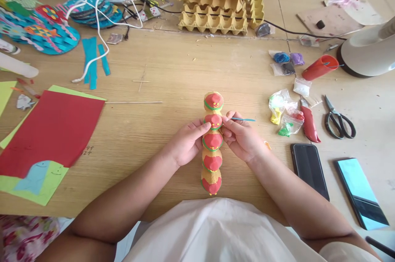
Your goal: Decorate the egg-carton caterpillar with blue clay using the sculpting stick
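From my seat I'd let the left hand [190, 138], thumb and fingers closed on the strip [212, 141] at the table's [166, 76] near side, brace it without squashing the second-farthest cup [214, 120], while the right hand [243, 137], fingers curled in around the blue tool [247, 120], presses lightly.

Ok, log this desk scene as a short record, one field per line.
Left hand: holding the bumpy strip, thumb on its second bump from the far end
Right hand: at the same bump's right edge, with a slim blue tool
Strip: five bumps in a row, red on each
Right side: red cutter, scissors, black phone
Left side: red sheet, green paper
Far side: stacked egg cartons
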Motion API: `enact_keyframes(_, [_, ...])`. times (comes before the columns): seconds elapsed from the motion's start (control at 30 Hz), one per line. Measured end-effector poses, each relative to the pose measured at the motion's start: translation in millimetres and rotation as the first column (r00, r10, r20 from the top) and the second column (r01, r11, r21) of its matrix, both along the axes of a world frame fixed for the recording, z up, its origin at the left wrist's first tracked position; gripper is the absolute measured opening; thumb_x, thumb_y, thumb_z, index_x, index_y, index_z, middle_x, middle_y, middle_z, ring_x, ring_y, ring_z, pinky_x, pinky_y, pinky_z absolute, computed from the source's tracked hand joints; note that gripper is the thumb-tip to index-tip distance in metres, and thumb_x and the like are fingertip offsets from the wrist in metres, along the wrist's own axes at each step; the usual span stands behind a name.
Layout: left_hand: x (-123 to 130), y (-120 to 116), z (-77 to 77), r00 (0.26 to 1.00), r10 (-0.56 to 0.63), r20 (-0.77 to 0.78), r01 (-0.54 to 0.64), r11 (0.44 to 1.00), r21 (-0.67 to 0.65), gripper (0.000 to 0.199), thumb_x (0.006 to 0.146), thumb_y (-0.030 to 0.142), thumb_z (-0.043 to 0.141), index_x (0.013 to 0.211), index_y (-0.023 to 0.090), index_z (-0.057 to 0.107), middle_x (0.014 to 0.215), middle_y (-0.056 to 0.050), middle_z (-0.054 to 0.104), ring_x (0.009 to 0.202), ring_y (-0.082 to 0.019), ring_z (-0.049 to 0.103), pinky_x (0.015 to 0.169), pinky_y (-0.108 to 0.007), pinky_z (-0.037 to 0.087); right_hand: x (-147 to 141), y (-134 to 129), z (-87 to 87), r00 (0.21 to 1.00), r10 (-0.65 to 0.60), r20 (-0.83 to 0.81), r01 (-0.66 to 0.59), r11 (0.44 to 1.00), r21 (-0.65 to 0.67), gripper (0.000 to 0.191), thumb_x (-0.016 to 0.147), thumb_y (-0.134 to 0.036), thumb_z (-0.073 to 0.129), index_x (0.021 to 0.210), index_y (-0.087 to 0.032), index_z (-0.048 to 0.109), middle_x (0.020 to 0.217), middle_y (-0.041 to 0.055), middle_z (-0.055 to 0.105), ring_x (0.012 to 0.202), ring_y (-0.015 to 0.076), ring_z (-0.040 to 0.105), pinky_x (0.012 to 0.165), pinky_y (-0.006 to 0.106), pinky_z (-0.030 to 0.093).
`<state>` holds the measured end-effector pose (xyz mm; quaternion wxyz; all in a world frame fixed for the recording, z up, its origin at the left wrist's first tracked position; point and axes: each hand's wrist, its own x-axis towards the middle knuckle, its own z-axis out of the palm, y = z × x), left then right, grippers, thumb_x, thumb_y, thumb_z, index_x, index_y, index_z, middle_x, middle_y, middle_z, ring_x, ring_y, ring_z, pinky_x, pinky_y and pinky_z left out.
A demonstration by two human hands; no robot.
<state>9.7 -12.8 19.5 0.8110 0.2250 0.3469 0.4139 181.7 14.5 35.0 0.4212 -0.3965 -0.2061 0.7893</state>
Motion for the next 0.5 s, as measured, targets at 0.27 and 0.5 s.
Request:
enact_keyframes(0.27, [0.6,-1.3,-0.8,0.999,0.046,-0.002,-0.046,0.998,-0.050,0.031,0.083,0.040,0.084,0.103,0.019,0.076,0.095,-0.006,0.077,0.080,-0.016,0.070,0.071,-0.025,0.054,-2.0,-1.9,3.2,0.999,-0.042,-0.006,0.042,0.999,-0.017,0.051,0.065,-0.029,0.097,0.080,-0.022,0.049,0.058,-0.0104,0.046,0.050,0.0045,0.036,0.045,0.017,0.018])
enact_keyframes(0.5, [1.3,-0.2,-1.1,1.000,0.015,0.013,-0.015,1.000,-0.001,0.040,0.088,0.053,0.076,0.108,0.018,0.076,0.103,-0.009,0.077,0.092,-0.021,0.071,0.076,-0.029,0.056,-2.4,-4.7,6.3,0.999,-0.046,0.010,0.046,0.999,-0.015,0.051,0.066,-0.030,0.095,0.080,-0.023,0.047,0.059,-0.0102,0.044,0.051,0.0054,0.036,0.046,0.019,0.018])
